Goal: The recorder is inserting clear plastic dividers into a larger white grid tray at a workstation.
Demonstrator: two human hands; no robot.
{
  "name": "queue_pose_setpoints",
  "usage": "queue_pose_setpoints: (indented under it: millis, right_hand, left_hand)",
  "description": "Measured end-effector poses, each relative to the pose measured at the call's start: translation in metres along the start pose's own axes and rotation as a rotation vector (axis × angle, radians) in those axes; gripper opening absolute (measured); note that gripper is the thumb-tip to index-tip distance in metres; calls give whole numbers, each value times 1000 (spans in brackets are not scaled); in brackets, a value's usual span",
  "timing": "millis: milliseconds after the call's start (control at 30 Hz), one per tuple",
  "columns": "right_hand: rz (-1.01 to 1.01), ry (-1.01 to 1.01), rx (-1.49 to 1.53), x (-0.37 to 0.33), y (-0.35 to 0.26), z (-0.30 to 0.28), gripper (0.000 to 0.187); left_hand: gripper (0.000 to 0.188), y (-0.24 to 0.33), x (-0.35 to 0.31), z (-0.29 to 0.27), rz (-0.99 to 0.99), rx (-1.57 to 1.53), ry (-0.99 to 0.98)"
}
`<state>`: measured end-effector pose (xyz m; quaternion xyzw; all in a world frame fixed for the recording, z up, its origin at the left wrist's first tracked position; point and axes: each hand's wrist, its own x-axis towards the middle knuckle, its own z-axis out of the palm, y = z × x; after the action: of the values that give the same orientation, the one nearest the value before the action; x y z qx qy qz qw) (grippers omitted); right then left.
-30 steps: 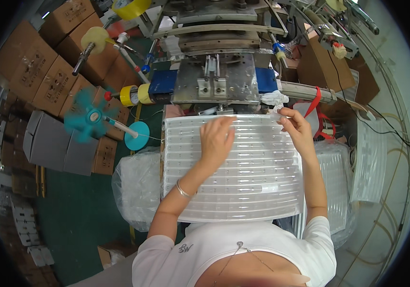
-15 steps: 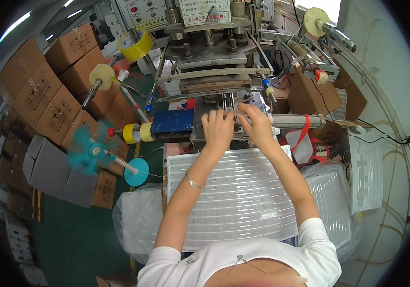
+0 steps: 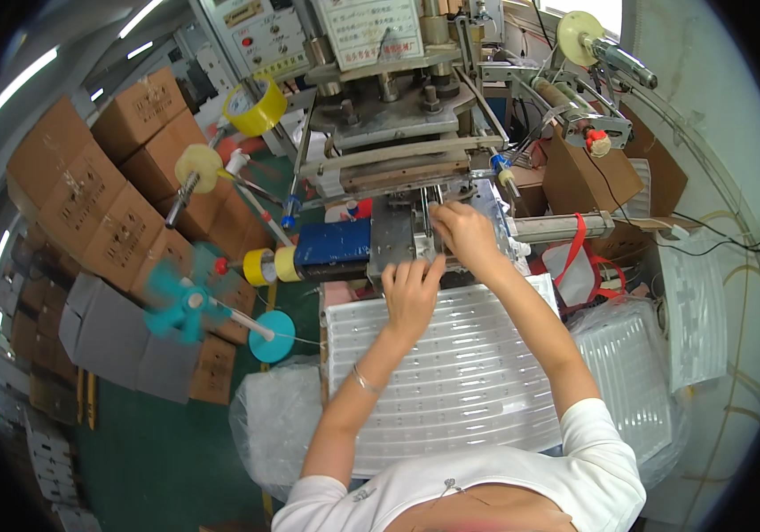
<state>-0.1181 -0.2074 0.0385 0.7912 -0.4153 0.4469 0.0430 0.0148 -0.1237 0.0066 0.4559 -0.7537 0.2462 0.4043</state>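
My right hand (image 3: 469, 238) is over the metal bed (image 3: 391, 223) of a press machine, its thumb and fingertips pinched together at a narrow slotted fixture (image 3: 427, 199). Whatever is between those fingertips is too small to make out. Nearer to me, my left hand (image 3: 411, 297) rests at the front edge of the bed, its fingers bent and drawn close to the thumb; what they hold is hidden. Below both hands lies a stack of clear ribbed plastic trays (image 3: 451, 381), passing under my left wrist.
The press head (image 3: 398, 111) hangs above the bed. A blue block (image 3: 334, 248) juts left and a metal cylinder (image 3: 562, 228) right. At left are a spinning teal fan (image 3: 192, 301) and stacked cartons (image 3: 101, 199). Bagged trays (image 3: 624, 381) lie at right.
My left hand has come back toward me, from the fixture to the bed's front edge. My right hand has shifted slightly nearer and closed into a pinch. The whole view has tilted slightly.
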Motion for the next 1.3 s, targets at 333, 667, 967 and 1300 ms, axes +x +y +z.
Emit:
queue_pose_setpoints:
  millis: [333,667,967,1300]
  right_hand:
    - [113,168,29,-26,11,-20,32]
    - [-28,-1037,58,-205,-14,-165,24]
    - [-101,-984,-18,-231,-18,-183,26]
    - [-93,-1053,-13,-225,-10,-188,19]
  left_hand:
    - [26,44,-44,-53,-394,-467,-123]
    - [29,66,-59,-52,-611,-760,-303]
    - [27,69,-61,-55,-702,-842,-333]
    - [18,48,-70,-51,-876,-1001,-252]
